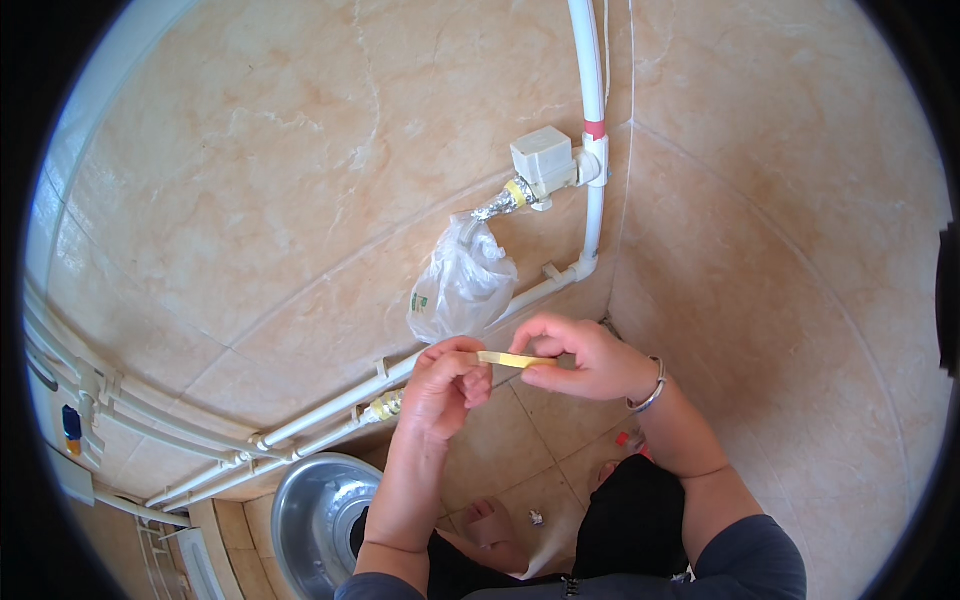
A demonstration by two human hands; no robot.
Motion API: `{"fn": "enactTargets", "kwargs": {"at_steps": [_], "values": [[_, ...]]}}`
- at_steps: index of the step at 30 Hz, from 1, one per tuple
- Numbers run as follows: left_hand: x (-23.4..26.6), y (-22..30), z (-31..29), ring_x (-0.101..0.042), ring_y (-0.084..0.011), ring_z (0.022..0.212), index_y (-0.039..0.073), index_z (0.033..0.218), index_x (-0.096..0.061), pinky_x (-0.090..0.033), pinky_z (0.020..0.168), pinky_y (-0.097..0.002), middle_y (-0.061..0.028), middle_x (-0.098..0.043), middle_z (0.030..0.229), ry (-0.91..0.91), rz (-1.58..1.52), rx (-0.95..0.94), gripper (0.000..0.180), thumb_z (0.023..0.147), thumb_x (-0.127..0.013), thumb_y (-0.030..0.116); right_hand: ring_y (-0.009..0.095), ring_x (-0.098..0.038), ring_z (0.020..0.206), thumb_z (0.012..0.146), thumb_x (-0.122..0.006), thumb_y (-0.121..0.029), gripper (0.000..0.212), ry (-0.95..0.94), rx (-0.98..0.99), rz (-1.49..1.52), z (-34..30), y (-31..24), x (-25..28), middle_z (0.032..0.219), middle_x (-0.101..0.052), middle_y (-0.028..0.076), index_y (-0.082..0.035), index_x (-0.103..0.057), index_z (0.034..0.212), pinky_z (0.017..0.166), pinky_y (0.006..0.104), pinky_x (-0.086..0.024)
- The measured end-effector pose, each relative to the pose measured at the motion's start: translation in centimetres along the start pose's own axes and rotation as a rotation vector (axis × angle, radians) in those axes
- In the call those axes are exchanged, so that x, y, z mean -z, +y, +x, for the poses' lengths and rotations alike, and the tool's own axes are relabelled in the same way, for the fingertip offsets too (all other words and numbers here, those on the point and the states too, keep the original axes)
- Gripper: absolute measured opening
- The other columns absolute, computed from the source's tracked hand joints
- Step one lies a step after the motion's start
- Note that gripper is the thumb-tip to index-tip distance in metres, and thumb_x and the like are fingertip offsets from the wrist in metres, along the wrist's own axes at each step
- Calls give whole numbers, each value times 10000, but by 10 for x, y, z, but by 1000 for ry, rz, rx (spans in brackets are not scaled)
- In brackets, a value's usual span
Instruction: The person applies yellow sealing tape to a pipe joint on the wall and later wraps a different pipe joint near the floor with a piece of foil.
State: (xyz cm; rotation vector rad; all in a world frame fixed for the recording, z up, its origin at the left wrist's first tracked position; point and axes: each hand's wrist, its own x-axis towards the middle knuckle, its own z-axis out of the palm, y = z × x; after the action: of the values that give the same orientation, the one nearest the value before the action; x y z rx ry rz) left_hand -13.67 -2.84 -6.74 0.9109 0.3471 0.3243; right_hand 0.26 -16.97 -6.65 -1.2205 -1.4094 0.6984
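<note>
Left hand (440, 388) and right hand (597, 364) pinched opposite ends of yellow tape strip (510, 360). Clear plastic bag (460, 285) hung at foil-wrapped end (494, 208) of white boxy fitting (543, 157); metal basin (318, 510) stood left of legs (625, 525).

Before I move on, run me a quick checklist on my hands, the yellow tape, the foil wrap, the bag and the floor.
1. Yellow tape held at both ends: ok, between the left hand and right hand.
2. Left tape end free of folds: cannot tell, fingers cover it.
3. Foil wrap banded beside the white box-shaped pipe fitting: ok, a yellow band shows.
4. Clear plastic bag firmly fastened: cannot tell; it hangs at the foil's lower end.
5. Floor free of scraps: not ok, a crumpled silvery scrap lies near a foot.
6. Metal basin clear of both hands: ok.
</note>
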Motion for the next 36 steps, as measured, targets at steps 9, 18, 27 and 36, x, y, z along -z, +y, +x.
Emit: {"fn": "enactTargets", "kwargs": {"at_steps": [9,18,27,36], "values": [[15,10,3,-360,-115,429,-47,744,-538,-272,389,-233,-55,-442,526,-127,-64,20,72,697,-496,-12,52,-489,488,865,-469,-178,219,-8,-157,472,-9,14,12,600,-546,15,-8,-492,1000,454,189,-363],[-7,30,27,-412,-92,446,-59,748,-557,-299,402,-216,-63,-500,561,-169,464,4,61,709,-523,-25,50,-499,535,867,-465,-177,232,-95,-422,265,-1,2,17,597,-537,-2,-16,-558,1006,505,195,-377],[-29,51,38,-466,-43,531,-34,891,-601,-343,452,-179,-9,-544,625,-2,1023,-403,148,794,-537,56,38,-468,531,825,-500,-129,180,400,-240,202,11,40,25,601,-542,-6,7,-612,860,484,187,-345],[-37,69,84,-497,-107,512,-4,957,-582,-399,488,-244,-75,-585,716,189,1371,-855,189,808,-510,88,45,-465,486,785,-522,-141,190,697,-220,366,70,53,27,570,-535,13,19,-608,840,444,188,-335]]}}
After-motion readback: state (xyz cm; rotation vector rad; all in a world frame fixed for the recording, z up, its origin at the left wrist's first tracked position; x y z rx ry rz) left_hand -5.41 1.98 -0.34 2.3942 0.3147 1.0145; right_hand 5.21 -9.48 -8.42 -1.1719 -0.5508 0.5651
